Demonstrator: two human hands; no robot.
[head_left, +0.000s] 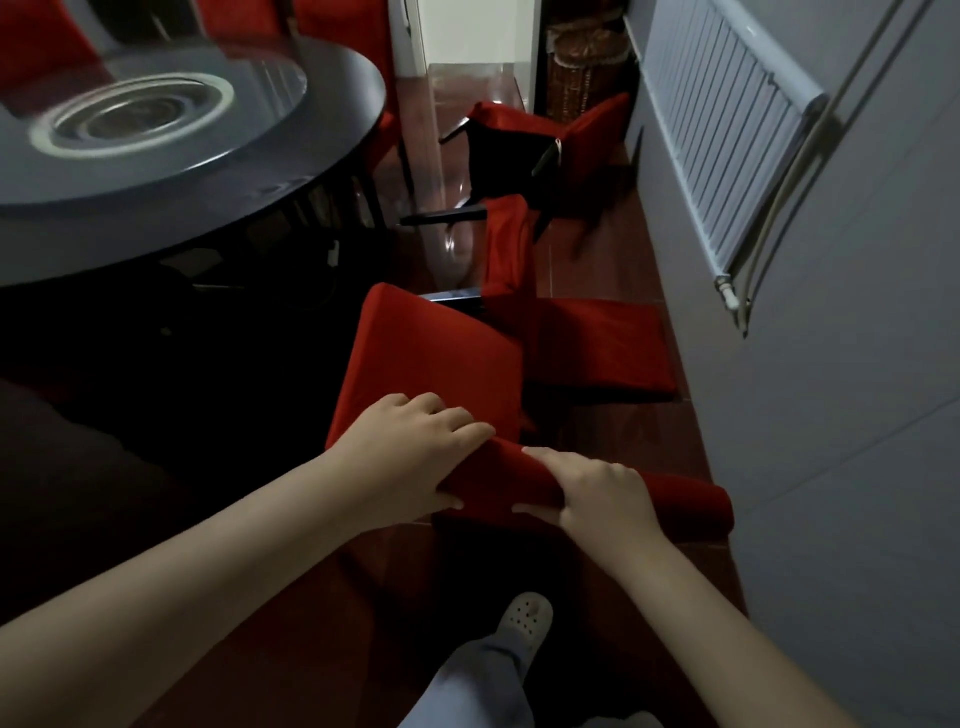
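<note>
Nearest the camera, a pale grey trouser leg (478, 680) ended in a white perforated shoe (527, 618) planted on the dark red floor (597, 260).

At far left stood a round dark table (343, 124) with a glass turntable (140, 114) on top.

To the right of the table and lower in view, the left hand (415, 457) clenched the left end of the red backrest (685, 501) of a chair (431, 358). Its fingers were curled over the top and its thumb was tucked under the near side. The chair stood directly in front of the person, between the table and the wall. Its red seat lay just beyond the hands, and its backrest top ran across the view beneath them.

The right hand (597, 493) grasped the same backrest just beside the left hand, with fingers wrapped over the fabric and the thumb on the near face. The right end of the backrest stuck out bare past it.

A flat red pad (597, 348) lay on the floor beyond the seat. Whether it was a loose cushion or part of a fallen chair could not be told. Farther back, a second chair (587, 140) lay tipped over, its black underside showing.

Along the right ran a grey wall (857, 415) bearing a white radiator (727, 130).
</note>
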